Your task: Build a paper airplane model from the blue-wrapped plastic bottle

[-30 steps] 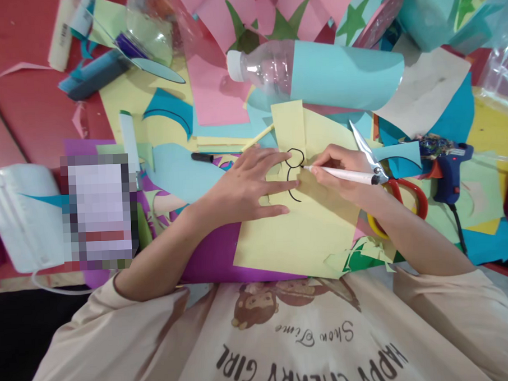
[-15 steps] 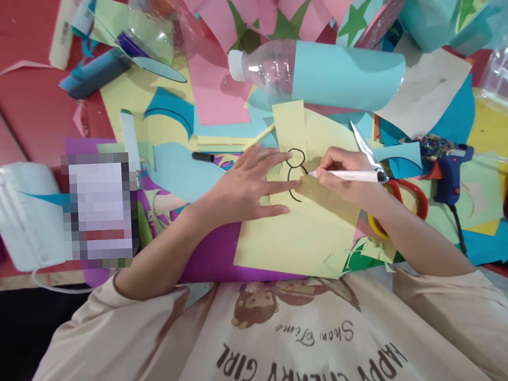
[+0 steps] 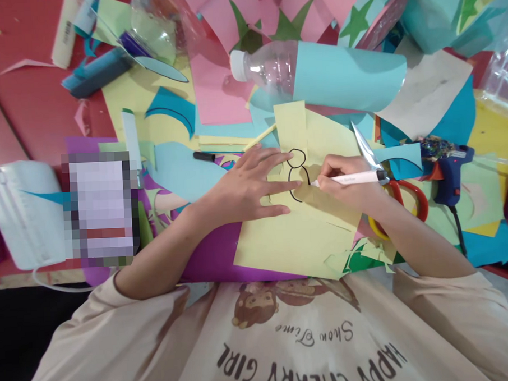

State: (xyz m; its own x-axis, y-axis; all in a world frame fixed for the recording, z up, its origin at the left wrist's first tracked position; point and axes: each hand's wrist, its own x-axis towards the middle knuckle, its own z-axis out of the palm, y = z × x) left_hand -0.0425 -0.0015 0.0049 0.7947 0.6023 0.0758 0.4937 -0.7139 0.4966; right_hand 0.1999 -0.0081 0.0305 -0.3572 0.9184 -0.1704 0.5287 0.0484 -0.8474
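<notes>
On yellow paper (image 3: 290,245), left hand (image 3: 247,185) lies spread, gripping nothing; right hand (image 3: 353,194) pinches marker (image 3: 358,178); steady paper, light stroke advised.

A red tabletop (image 3: 31,105) spread to the left of the left hand (image 3: 247,185), crossed by a slanting dark seam (image 3: 5,118). Its pale edge (image 3: 14,281) ran nearer the body than that hand. Light fell evenly around the right hand (image 3: 346,178), casting soft shadows.

Black curves (image 3: 297,166) are drawn on pale yellow paper (image 3: 296,242); the pen (image 3: 354,178) is coloured white, the glue gun (image 3: 449,177) at right dark blue.
</notes>
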